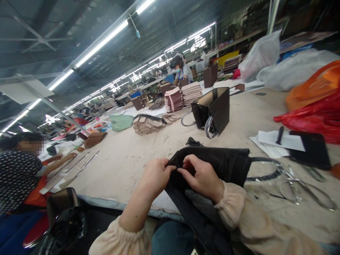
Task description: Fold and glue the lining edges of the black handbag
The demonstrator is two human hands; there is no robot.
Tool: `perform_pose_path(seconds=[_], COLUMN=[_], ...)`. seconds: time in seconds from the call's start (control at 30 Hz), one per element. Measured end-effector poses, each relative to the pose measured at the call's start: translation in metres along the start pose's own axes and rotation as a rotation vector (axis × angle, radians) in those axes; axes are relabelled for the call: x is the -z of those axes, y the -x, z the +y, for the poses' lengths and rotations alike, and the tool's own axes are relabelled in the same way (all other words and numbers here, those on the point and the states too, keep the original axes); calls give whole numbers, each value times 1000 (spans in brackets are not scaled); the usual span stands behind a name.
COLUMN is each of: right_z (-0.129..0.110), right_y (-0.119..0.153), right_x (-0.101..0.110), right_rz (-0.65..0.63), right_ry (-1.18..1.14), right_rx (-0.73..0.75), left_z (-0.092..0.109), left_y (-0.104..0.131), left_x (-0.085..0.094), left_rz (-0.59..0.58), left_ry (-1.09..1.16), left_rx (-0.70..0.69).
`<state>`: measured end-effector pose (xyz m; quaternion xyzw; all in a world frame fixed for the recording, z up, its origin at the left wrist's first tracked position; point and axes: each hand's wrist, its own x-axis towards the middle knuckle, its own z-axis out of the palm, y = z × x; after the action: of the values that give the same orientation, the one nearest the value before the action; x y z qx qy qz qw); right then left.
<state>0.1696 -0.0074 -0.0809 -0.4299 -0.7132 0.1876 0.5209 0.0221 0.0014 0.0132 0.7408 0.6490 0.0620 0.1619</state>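
A black bag (pixel 220 159) lies on its side at the table's front edge, its dark lining hanging out toward my lap. My left hand (pixel 156 173) pinches the edge of the black material at the bag's left end. Close beside it, my right hand (pixel 203 175) is over the lining with thumb and forefinger nearly together; whatever is between them is too small to make out. A plastic-wrapped handle (pixel 268 169) sticks out at the bag's right end. Scissors (pixel 309 191) lie to the right of it.
A dark brown bag (pixel 219 109) stands upright behind. Stacked pieces (pixel 148 124) lie further left. Red plastic (pixel 313 113), a black tray-like object (pixel 309 150) and papers (pixel 281 140) are at right. A person (pixel 21 166) works at left; another person (pixel 183 69) is at the back.
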Motion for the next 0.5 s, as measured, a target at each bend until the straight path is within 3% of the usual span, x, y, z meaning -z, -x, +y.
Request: perform_pose_path(seconds=[0.1, 0.23, 0.5], right_z=[0, 0, 0], right_y=[-7, -18, -29], right_x=[5, 4, 7], right_rz=[39, -32, -117], right_ry=[-47, -82, -22], right_rx=[97, 257, 289], left_z=[-2, -4, -6], left_y=[0, 0, 3], left_x=[-1, -1, 0], left_rz=[-17, 4, -15], left_ry=[45, 55, 181], left_rx=[-3, -44, -44])
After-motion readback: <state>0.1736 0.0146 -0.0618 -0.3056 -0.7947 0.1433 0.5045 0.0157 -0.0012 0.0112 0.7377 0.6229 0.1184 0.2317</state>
